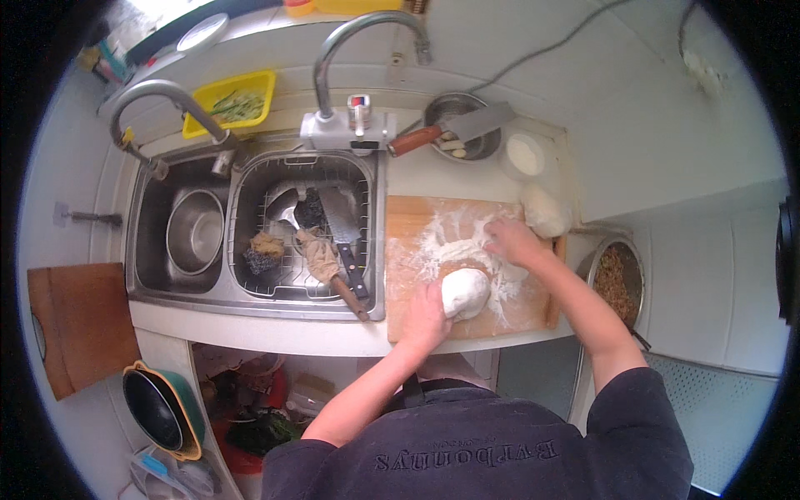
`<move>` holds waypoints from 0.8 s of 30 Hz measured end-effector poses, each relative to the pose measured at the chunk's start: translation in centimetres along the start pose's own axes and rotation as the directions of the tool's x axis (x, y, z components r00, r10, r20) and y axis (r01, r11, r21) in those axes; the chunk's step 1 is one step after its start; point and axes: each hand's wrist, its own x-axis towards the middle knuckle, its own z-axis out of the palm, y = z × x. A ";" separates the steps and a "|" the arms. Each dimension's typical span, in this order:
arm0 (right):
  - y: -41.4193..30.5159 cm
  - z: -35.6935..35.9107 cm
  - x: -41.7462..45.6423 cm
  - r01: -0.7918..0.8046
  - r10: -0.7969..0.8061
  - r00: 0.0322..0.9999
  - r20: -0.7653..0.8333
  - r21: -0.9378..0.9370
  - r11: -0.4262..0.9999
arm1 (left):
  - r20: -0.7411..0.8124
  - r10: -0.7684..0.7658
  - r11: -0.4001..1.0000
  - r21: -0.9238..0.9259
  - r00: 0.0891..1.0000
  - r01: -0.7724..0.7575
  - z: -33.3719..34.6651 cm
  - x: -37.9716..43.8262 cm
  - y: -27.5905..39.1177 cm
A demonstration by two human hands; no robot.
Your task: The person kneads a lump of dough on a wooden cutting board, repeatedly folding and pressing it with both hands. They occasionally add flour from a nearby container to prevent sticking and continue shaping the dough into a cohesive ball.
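Observation:
My left hand (428, 315) is curved around the left side of a smooth ball of white dough (465, 294), which sits near the front of a wooden board (409, 225). Behind the ball, a ridge of loose flour (459, 251) is heaped, with more dusted around it. My right hand (512, 242) reaches down to the flour's right side, thumb and fingers apart, and no held object shows in it. Just beyond that hand, a pale lump (545, 211), possibly dough in a bag, rests at the board's back right corner.
A cleaver (478, 122) lies across a metal pot (494, 147) behind the board, beside a tub of white powder (525, 155). To the right stands a bowl of minced filling (615, 284). A double sink (256, 306) at left holds a knife (340, 219) and ladle (286, 209).

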 end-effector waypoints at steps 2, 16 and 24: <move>-0.3 1.0 -1.2 -0.024 0.025 0.998 -0.066 0.017 1.000 | -0.008 0.003 1.000 0.007 1.000 -0.003 -0.2 0.1 -0.1; -0.1 1.8 -2.2 -0.109 0.110 0.993 -0.036 0.035 0.993 | 0.077 -0.172 0.915 -0.357 0.982 0.188 -0.4 -0.1 -2.1; -4.1 0.5 -2.5 0.091 -0.054 0.993 -0.102 0.403 0.911 | 0.022 -0.062 0.989 -0.134 0.998 0.064 -1.6 0.3 0.8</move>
